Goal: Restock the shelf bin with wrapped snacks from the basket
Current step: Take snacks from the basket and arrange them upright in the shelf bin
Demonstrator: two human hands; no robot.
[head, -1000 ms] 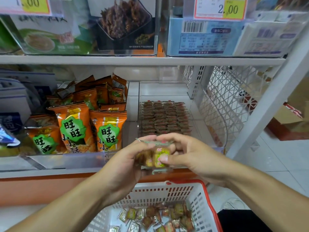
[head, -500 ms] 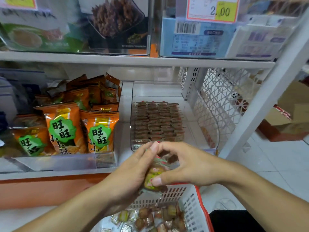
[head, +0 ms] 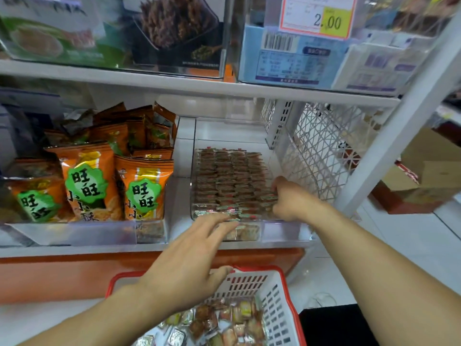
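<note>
On the left of the white shelf (head: 174, 248), orange snack bags (head: 87, 181) with green labels stand upright behind a clear front lip. Just right of them sits a clear shelf bin (head: 287, 231) near the shelf's right front corner, packed with neat rows of small wrapped snacks (head: 229, 178) in brown and red-green wrappers.

The left hand (head: 189, 260) reaches up toward the bin's front edge, palm down, its fingers (head: 219, 222) spread apart and empty, the tips touching the front row of snacks. The right hand (head: 291, 201) is inside the bin at its right front corner, its fingers curled together against the snacks there; whether they grip one cannot be told.

Below the shelf, at the bottom of the view, a white plastic basket (head: 277, 295) with a red rim holds a loose pile of more wrapped snacks (head: 222, 320). A white lattice panel (head: 321, 146) closes the shelf's right end.
</note>
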